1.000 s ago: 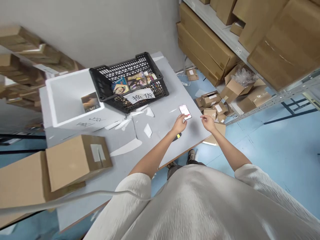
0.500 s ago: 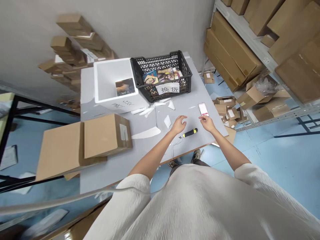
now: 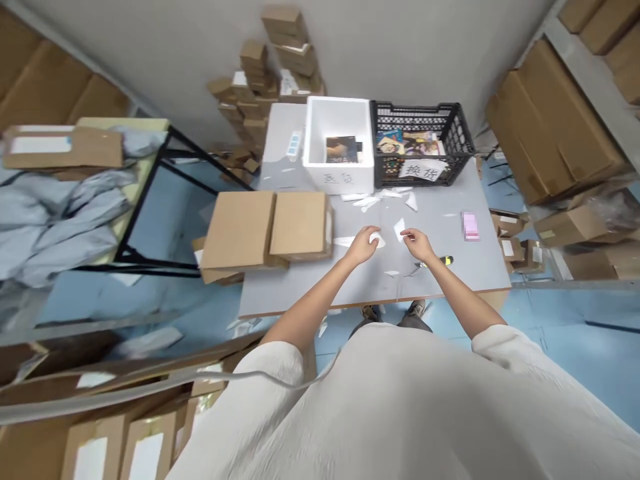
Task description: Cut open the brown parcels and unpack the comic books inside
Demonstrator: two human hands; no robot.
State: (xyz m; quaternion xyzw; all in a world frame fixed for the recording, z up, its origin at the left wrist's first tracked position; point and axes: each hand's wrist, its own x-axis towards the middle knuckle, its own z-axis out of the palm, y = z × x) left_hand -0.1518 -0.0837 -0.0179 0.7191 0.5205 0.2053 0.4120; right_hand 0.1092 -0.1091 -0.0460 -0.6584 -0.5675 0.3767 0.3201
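My left hand (image 3: pixel 364 247) hovers over the grey table with its fingers curved and a gap between thumb and fingers. Behind it lies a long white paper strip (image 3: pixel 344 241). My right hand (image 3: pixel 419 245) has its fingers stretched leftward, apart from the thumb, at the lower edge of a white paper scrap (image 3: pixel 399 227); whether they touch it I cannot tell. Both hands appear to hold nothing. A black and yellow utility knife (image 3: pixel 447 261) lies partly hidden under my right forearm. The phone (image 3: pixel 470 227), its screen blurred, rests to the right.
At the table's back stand a white foam box (image 3: pixel 340 179) and a black plastic crate (image 3: pixel 453 175) with colourful booklets inside. Two cardboard boxes (image 3: pixel 301 223) (image 3: pixel 239 227) sit on the left. More scraps (image 3: pixel 367 201) lie before the crate. A cable (image 3: pixel 200 378) crosses my left sleeve.
My view has swung to the left, so the table appears farther right. Both hands have moved left over the table, away from the phone and toward the paper strip and scrap.
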